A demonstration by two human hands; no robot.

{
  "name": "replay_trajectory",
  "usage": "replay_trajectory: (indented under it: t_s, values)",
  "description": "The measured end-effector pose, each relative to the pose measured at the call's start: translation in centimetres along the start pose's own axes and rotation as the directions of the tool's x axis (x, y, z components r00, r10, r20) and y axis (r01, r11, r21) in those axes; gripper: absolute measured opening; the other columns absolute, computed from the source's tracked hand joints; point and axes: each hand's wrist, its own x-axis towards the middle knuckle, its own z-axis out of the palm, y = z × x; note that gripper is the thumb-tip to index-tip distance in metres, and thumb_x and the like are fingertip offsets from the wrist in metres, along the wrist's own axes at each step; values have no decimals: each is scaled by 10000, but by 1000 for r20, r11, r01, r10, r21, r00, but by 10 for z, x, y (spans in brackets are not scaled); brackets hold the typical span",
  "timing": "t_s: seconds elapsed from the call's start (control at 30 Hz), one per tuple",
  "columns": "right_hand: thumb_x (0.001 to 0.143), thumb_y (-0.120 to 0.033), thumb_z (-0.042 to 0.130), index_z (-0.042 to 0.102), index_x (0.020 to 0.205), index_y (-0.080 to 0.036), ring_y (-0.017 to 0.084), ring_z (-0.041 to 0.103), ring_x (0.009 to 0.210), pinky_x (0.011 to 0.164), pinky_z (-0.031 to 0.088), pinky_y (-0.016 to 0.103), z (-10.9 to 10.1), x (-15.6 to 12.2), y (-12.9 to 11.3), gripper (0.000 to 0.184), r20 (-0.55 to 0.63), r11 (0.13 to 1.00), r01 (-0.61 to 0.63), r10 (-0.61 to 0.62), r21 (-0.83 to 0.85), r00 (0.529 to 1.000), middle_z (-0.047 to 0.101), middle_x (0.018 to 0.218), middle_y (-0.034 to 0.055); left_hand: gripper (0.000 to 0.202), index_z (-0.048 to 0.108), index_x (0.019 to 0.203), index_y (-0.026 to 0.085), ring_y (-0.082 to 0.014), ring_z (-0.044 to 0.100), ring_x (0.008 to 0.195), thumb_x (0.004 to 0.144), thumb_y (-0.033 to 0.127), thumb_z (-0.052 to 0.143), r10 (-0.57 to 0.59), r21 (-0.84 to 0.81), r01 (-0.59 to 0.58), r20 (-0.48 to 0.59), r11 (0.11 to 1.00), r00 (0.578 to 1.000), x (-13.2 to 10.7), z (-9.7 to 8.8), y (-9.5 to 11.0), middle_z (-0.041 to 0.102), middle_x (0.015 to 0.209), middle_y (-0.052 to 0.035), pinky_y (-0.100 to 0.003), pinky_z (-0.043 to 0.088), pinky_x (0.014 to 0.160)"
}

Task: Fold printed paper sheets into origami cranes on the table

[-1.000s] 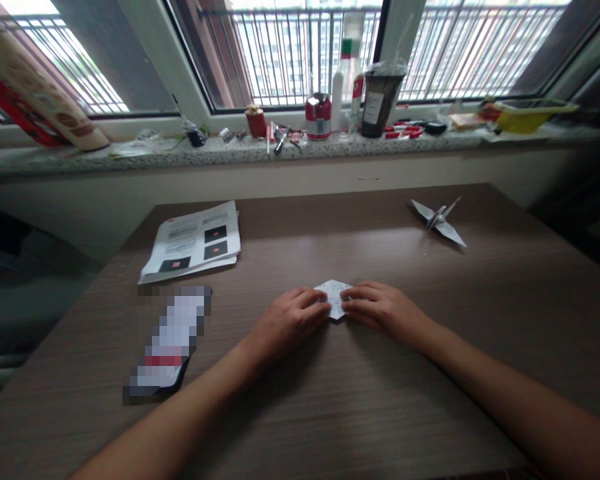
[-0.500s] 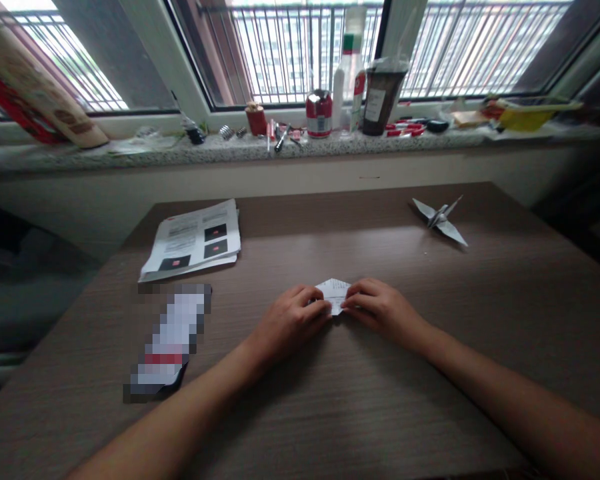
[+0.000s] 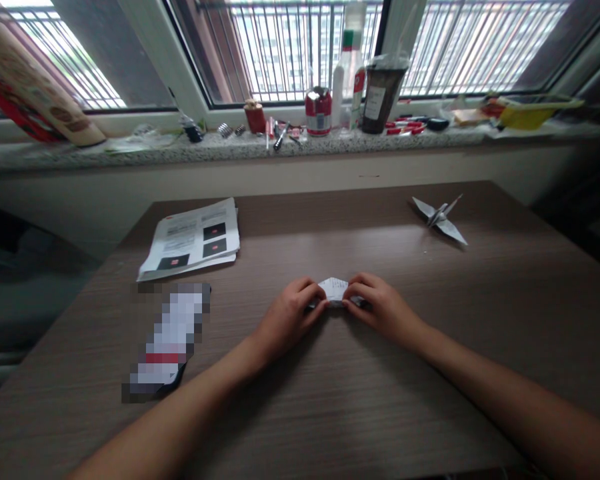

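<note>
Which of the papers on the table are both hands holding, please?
The small folded paper in the middle; the paper crane and stacked sheets lie untouched.

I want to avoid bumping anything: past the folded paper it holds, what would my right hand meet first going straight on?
Most likely your left hand, pinching the opposite side of the folded paper; exact heights are hard to judge.

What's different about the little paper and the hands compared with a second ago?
On the folded paper, the near corner that pointed toward the person has drawn back, leaving a straighter near edge. The left hand and right hand now curl more at its sides; neither has let go. The paper crane, phone and printed sheets stayed put.
</note>
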Motion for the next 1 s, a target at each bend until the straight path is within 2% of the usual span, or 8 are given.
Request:
replay_trajectory:
  t_s: [0.27, 0.57, 0.7, 0.83, 1.0]
  values:
    - [961, -142, 643, 658, 959, -199, 235, 600, 1027, 906, 515, 399, -3, -2, 3, 59, 56, 998, 37, -40, 43, 998, 641, 1081, 93, 25, 688, 957, 180, -214, 623, 948, 965, 203, 682, 60, -43, -59, 27, 997, 998, 0, 0, -4, 649, 1048, -76, -347, 519, 834]
    - [954, -144, 659, 647, 946, -198, 231, 605, 995, 875, 515, 381, 0, 0, 6, 56, 40, 999, 21, -22, 32, 999, 650, 1044, 81, 63, 652, 954, 183, -213, 624, 938, 999, 213, 619, -15, -7, 15, 32, 1000, 999, 1, 2, -2, 626, 1035, -67, -359, 519, 849]
    - [962, -165, 670, 654, 1010, -207, 227, 620, 958, 833, 515, 367, 1, -1, 6, 66, 13, 1000, 18, -18, -5, 1000, 658, 1025, 74, 108, 645, 959, 185, -210, 624, 939, 1022, 257, 596, -54, 5, 54, 13, 999, 998, 1, 4, 0, 612, 1046, -64, -355, 519, 850]
    - [991, -186, 645, 667, 1096, -214, 233, 635, 989, 854, 524, 377, 2, -1, 5, 110, 16, 999, 44, -43, -30, 999, 678, 1063, 84, 119, 647, 950, 186, -200, 627, 928, 1026, 261, 594, -76, -2, 76, -16, 997, 997, 1, 4, 2, 604, 1036, -53, -349, 521, 859]
    - [1012, -175, 604, 710, 1113, -208, 237, 657, 996, 853, 544, 387, 4, -3, 6, 150, 12, 991, 112, -112, -74, 994, 706, 1079, 98, 80, 644, 960, 182, -188, 631, 915, 1013, 233, 612, -78, -7, 78, -36, 997, 996, 2, 6, 2, 598, 1035, -48, -335, 529, 846]
